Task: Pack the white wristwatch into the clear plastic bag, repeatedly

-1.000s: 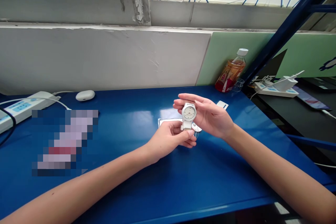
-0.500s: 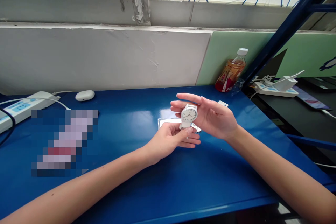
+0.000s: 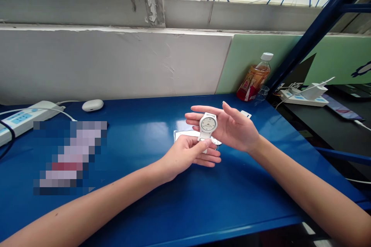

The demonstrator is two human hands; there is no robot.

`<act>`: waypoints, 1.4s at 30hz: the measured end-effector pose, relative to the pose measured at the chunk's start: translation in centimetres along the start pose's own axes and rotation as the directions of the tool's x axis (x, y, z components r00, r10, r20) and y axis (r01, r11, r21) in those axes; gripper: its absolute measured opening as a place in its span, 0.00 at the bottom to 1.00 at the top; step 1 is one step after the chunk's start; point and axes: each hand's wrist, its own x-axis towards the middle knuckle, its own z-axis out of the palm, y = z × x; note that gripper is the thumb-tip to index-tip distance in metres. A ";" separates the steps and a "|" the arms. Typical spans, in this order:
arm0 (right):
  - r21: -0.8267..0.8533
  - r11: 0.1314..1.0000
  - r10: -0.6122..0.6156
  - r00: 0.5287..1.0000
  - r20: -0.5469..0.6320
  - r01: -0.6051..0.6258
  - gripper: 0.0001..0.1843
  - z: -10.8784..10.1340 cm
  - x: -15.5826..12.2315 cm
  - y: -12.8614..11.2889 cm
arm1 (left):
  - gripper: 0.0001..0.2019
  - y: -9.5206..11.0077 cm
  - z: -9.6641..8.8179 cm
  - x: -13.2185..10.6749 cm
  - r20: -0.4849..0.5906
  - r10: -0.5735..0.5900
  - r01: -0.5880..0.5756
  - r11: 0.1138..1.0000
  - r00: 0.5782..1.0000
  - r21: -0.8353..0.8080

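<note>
A white wristwatch [image 3: 208, 124] with a round pale dial stands upright above the blue table [image 3: 139, 200]. My left hand [image 3: 189, 153] pinches the lower strap of the watch between thumb and fingers. My right hand [image 3: 232, 128] is behind the watch, fingers stretched out to the left, palm against the watch case. A white flat tray or card [image 3: 182, 134] lies on the table just under both hands.
A white power strip [image 3: 23, 120] with cables sits at the far left, a white earbud case [image 3: 92, 105] near the wall. A bottle of amber drink [image 3: 255, 78] stands at the back right by a blue post. A blurred patch covers something at left.
Both hands and the watch have drifted slightly left. My right-hand fingers have opened out a little more. The left-hand pinch on the strap is unchanged.
</note>
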 end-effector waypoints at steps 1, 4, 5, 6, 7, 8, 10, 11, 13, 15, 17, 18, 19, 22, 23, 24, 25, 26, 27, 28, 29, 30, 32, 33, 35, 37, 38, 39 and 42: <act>-0.026 1.000 -0.008 1.000 0.005 0.008 0.29 0.0 -0.1 -0.1 | 0.22 0.0 0.0 0.0 -0.009 -0.005 0.005 1.000 1.000 -0.005; -0.110 0.993 -0.039 0.999 0.034 0.042 0.30 -0.1 -0.1 -0.3 | 0.21 0.1 0.1 -0.1 -0.029 -0.019 0.018 1.000 0.999 -0.013; -0.140 0.989 -0.044 0.998 0.036 0.049 0.30 -0.1 -0.1 -0.3 | 0.20 0.1 0.1 -0.1 -0.035 -0.024 0.023 1.000 0.999 -0.014; -0.171 0.984 -0.046 0.998 0.030 0.051 0.31 -0.1 -0.1 -0.4 | 0.19 0.1 0.1 -0.1 -0.041 -0.027 0.027 1.000 0.999 -0.015; -0.203 0.978 -0.045 0.999 0.017 0.047 0.33 -0.1 -0.1 -0.4 | 0.19 0.1 0.1 -0.1 -0.047 -0.030 0.029 0.999 0.998 -0.014; -0.233 0.972 -0.041 0.999 0.004 0.041 0.34 -0.1 -0.1 -0.3 | 0.19 0.1 0.0 -0.1 -0.052 -0.032 0.031 0.999 0.998 -0.013; -0.264 0.964 -0.036 0.999 -0.014 0.031 0.36 0.0 0.0 -0.3 | 0.18 0.1 0.0 -0.1 -0.057 -0.035 0.034 0.999 0.998 -0.009; -0.262 0.964 -0.037 0.999 -0.014 0.032 0.36 0.0 0.0 -0.2 | 0.18 0.1 0.0 -0.1 -0.055 -0.038 0.037 0.999 0.998 -0.007; -0.234 0.971 -0.049 0.999 -0.002 0.047 0.34 0.0 0.0 -0.1 | 0.18 0.2 -0.1 0.0 -0.034 -0.040 0.040 0.999 0.999 -0.002; -0.196 0.978 -0.069 0.997 0.020 0.071 0.32 -0.1 0.0 0.0 | 0.18 0.2 -0.3 0.0 0.010 -0.043 0.043 0.999 0.999 0.005; -0.172 0.982 -0.079 0.996 0.035 0.084 0.31 -0.1 0.0 0.1 | 0.18 0.2 -0.4 0.0 0.053 -0.050 0.049 0.999 0.997 0.013; -0.167 0.983 -0.076 0.997 0.036 0.080 0.30 -0.1 0.0 0.1 | 0.18 0.1 -0.5 0.0 0.065 -0.051 0.050 0.999 0.997 0.016; -0.166 0.983 -0.069 0.997 0.035 0.074 0.30 0.0 0.0 0.1 | 0.18 0.1 -0.5 0.0 0.069 -0.049 0.048 0.999 0.996 0.015; -0.205 0.977 -0.060 0.998 -0.006 0.057 0.26 0.2 0.1 0.1 | 0.19 0.2 -0.5 0.1 0.059 -0.027 0.028 1.000 0.998 -0.005; -0.231 0.971 -0.075 0.997 -0.034 0.066 0.25 0.3 0.1 0.0 | 0.19 0.3 -0.6 0.1 0.053 -0.019 0.020 1.000 0.998 -0.018; -0.260 0.962 -0.104 0.992 -0.069 0.083 0.23 0.4 0.1 0.0 | 0.20 0.5 -0.6 0.0 0.045 -0.009 0.010 0.999 0.999 -0.034; -0.291 0.951 -0.145 0.984 -0.107 0.109 0.22 0.5 0.2 -0.1 | 0.20 0.7 -0.7 0.0 0.037 0.006 -0.004 0.999 0.999 -0.051; -0.320 0.937 -0.197 0.970 -0.143 0.143 0.20 0.4 0.2 -0.2 | 0.20 1.0 -0.9 0.0 0.027 0.025 -0.023 0.997 0.999 -0.067; -0.346 0.921 -0.252 0.952 -0.173 0.181 0.19 0.3 0.1 -0.2 | 0.20 1.3 -1.0 0.0 0.014 0.052 -0.051 0.995 0.999 -0.085; -0.373 0.903 -0.303 0.932 -0.200 0.214 0.17 0.1 0.0 -0.3 | 0.19 1.6 -1.2 -0.1 0.007 0.077 -0.076 0.992 0.997 -0.102; -0.402 0.883 -0.350 0.910 -0.221 0.242 0.16 -0.1 -0.1 -0.2 | 0.18 2.0 -1.4 -0.1 -0.011 0.100 -0.101 0.989 0.995 -0.111; -0.438 0.864 -0.378 0.895 -0.235 0.250 0.15 -0.5 -0.3 -0.2 | 0.17 2.4 -1.5 -0.1 -0.036 0.124 -0.128 0.986 0.992 -0.108; -0.543 0.810 -0.407 0.879 -0.248 0.222 0.15 -1.2 -0.9 0.2 | 0.17 3.0 -1.8 0.0 -0.099 0.175 -0.182 0.981 0.980 -0.066; -0.607 0.770 -0.422 0.871 -0.250 0.199 0.16 -1.5 -1.3 0.5 | 0.17 3.2 -2.0 0.1 -0.133 0.208 -0.213 0.977 0.969 -0.026; -0.746 0.651 -0.462 0.854 -0.240 0.142 0.17 -1.9 -1.8 1.1 | 0.18 3.2 -2.2 0.4 -0.188 0.290 -0.278 0.957 0.938 0.087; -0.849 0.521 -0.468 0.861 -0.198 0.088 0.18 -2.0 -2.2 1.6 | 0.18 2.8 -2.6 0.7 -0.222 0.383 -0.331 0.913 0.896 0.239; -0.875 0.478 -0.469 0.865 -0.179 0.079 0.19 -2.0 -2.3 1.9 | 0.17 2.5 -2.9 0.8 -0.233 0.419 -0.339 0.886 0.877 0.316; -0.888 0.454 -0.458 0.874 -0.161 0.075 0.20 -1.9 -2.4 2.1 | 0.16 2.2 -3.2 0.9 -0.245 0.468 -0.349 0.845 0.849 0.404; -0.883 0.463 -0.402 0.906 -0.133 0.075 0.24 -1.5 -2.6 2.7 | 0.11 1.3 -3.9 0.8 -0.139 0.586 -0.327 0.615 0.798 0.717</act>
